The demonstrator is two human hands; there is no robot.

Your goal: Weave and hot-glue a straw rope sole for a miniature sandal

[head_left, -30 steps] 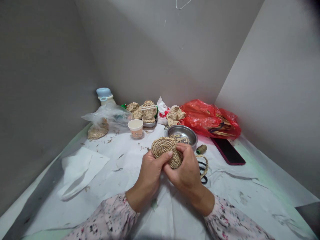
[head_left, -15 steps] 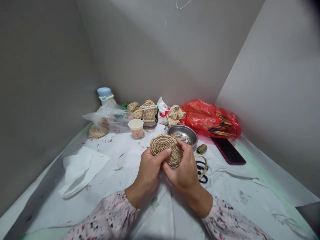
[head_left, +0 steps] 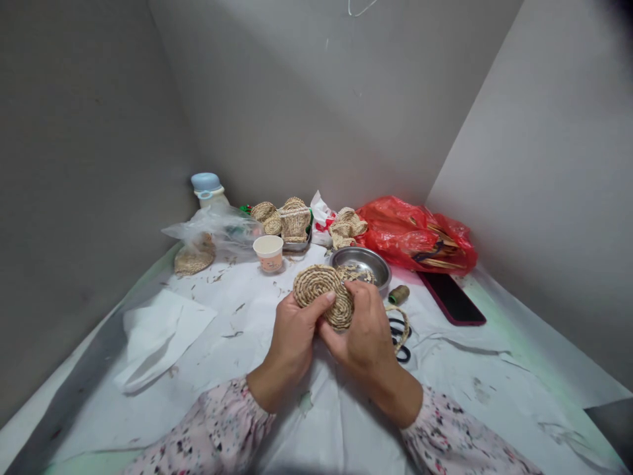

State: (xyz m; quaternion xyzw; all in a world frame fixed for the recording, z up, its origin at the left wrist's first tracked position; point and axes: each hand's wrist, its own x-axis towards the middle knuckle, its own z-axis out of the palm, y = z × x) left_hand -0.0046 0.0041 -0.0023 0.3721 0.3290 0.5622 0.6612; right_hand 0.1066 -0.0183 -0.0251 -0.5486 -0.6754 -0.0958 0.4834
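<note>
A coiled straw-rope piece with two joined spiral rounds is held up above the table between both hands. My left hand grips its left and lower edge, the thumb lying across the front where the spirals meet. On the other side, my right hand pinches the right edge of the smaller round, its fingers curled over. Behind the piece stands a steel bowl with straw scraps in it. Beside my right hand lie black-handled scissors, partly covered by a loop of braided straw rope.
A spool of olive thread and a phone lie to the right, before a red plastic bag of straw. Farther back are a paper cup, woven straw pieces, a clear bag and a blue-lidded bottle. White paper lies left.
The coiled piece has shifted slightly left and up, tilting a little in my hands. My right fingers have moved along its right edge. Both hands keep hold of it.
</note>
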